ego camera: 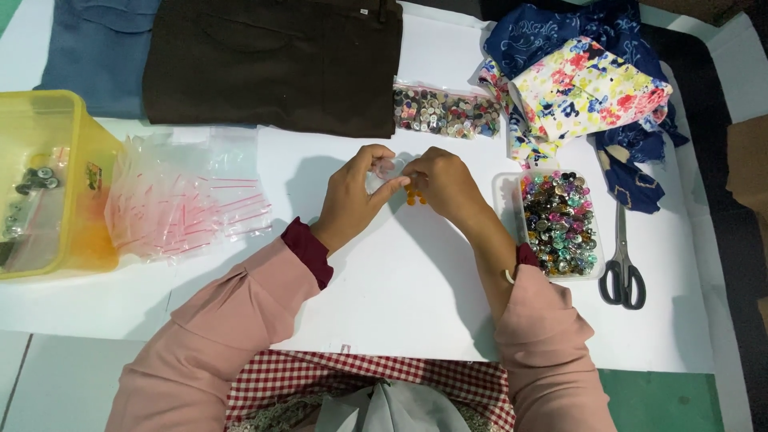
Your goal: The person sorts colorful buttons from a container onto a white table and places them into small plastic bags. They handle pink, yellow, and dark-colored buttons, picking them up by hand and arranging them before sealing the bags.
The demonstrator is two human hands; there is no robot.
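Clear button bag (445,112) beside dark cloth, red-striped zip bags (180,204) by yellow tub (72,144)

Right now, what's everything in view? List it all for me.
small clear bag: one, between both hands
orange buttons: a few, under right hand
button tray: one, mixed colours, right
button bag: one, mixed, top centre
scissors: one, grey, far right
empty zip bags: pile, clear with red strips, left
yellow tub: one, far left
brown garment: one, top
blue garment: one, top left
floral fabrics: heap, top right
left hand
right hand
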